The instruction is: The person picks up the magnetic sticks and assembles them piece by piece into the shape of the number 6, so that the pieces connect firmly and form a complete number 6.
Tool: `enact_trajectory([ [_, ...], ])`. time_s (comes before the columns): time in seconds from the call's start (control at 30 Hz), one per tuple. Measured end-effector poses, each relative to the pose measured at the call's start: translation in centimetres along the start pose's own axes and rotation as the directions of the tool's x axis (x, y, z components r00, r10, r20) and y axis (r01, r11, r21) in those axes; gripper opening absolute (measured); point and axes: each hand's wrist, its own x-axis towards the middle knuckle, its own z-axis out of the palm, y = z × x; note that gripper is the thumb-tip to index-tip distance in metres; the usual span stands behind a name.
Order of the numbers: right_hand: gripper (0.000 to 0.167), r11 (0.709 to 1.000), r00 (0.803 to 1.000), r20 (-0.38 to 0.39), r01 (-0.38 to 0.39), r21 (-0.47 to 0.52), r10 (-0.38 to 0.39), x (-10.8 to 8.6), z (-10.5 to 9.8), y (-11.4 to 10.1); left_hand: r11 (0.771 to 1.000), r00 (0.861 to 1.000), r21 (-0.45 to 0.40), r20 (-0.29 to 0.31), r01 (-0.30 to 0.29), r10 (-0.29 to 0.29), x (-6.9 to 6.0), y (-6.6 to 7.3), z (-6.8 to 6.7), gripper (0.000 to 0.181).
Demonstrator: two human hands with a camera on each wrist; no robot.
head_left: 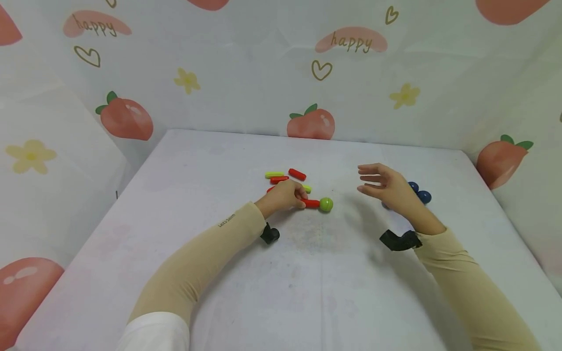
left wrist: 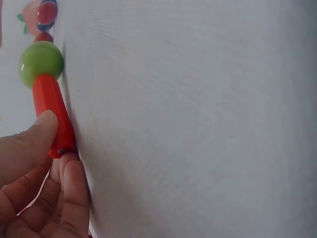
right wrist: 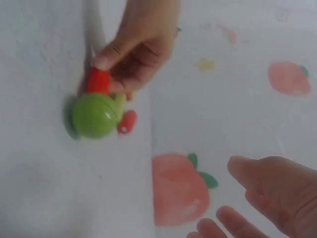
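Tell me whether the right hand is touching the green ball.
Apart. The head view shows it: a strip of white tabletop lies plainly visible between the right hand and the green ball.

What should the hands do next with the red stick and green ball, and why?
Maybe the right hand should come over and steady the green ball. The left hand pinches the red stick, whose far end meets the ball, while the right hand holds nothing. I can't tell if they're firmly joined.
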Motion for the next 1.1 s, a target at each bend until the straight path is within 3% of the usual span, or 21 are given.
enact_trajectory([
  [0.27,0.057,1.000,0.989,-0.145,-0.019,0.009,0.020,-1.6,-2.3,2.3,1.000,1.000,-0.004,-0.005,0.001,-0.001,-0.1,-0.1,0.0,0.018],
  [0.47,0.052,0.999,0.979,-0.200,-0.032,0.035,0.038,-2.7,-2.6,4.3,1.000,1.000,-0.006,-0.008,-0.009,0.009,-0.1,0.0,0.0,0.018],
  [0.83,0.054,0.999,0.975,-0.215,-0.053,0.004,0.053,-3.4,-1.9,7.2,1.000,1.000,-0.001,-0.002,-0.008,0.008,0.2,-0.2,0.2,0.018],
  [1.0,0.050,0.999,0.976,-0.215,-0.036,0.030,0.041,-3.6,-1.5,7.9,1.000,1.000,-0.001,-0.001,-0.009,0.009,0.3,-0.2,0.2,0.017],
  [1.1,0.050,0.998,0.979,-0.194,-0.058,-0.003,0.057,-3.6,-1.4,8.0,1.000,1.000,0.011,-0.005,-0.016,0.016,0.4,-0.2,0.2,0.017],
])
